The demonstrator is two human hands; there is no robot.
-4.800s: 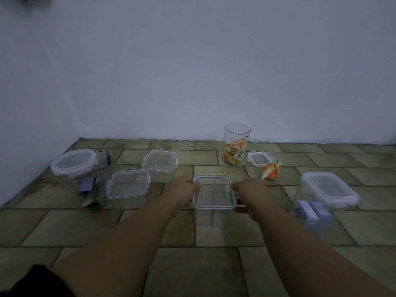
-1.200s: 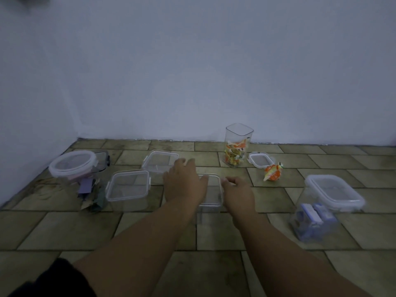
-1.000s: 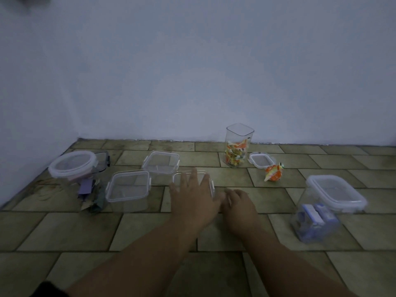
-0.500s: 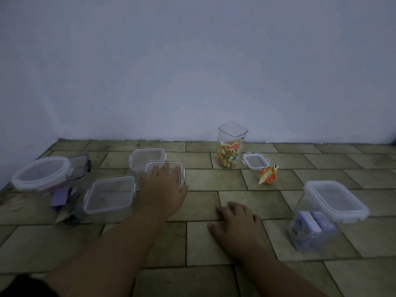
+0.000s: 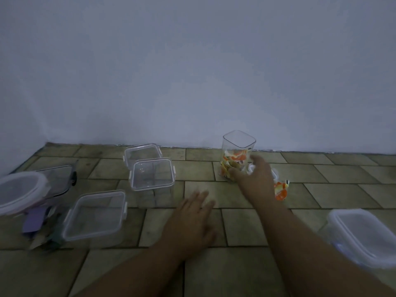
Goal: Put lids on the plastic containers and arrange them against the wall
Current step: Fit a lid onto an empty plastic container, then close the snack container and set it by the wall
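Tall clear square plastic jar point(image 5: 238, 155) upright without lid near the wall point(image 5: 192, 71), holding orange wrappers, small clear lid point(image 5: 252, 168) just beside it, 2 clear lidded square containers point(image 5: 152, 174) point(image 5: 142, 154) one behind the other, another point(image 5: 95, 215) nearer left, round white-lidded tub point(image 5: 20, 190) far left, white-lidded container point(image 5: 364, 234) right

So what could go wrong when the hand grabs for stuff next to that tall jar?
The right hand reaches in right beside the tall jar, which has no lid and holds colourful wrappers. A bump might tip it and spill them on the floor. The small lid is mostly hidden under the hand, so the grab could miss. The orange wrapper lying close by could get knocked away.
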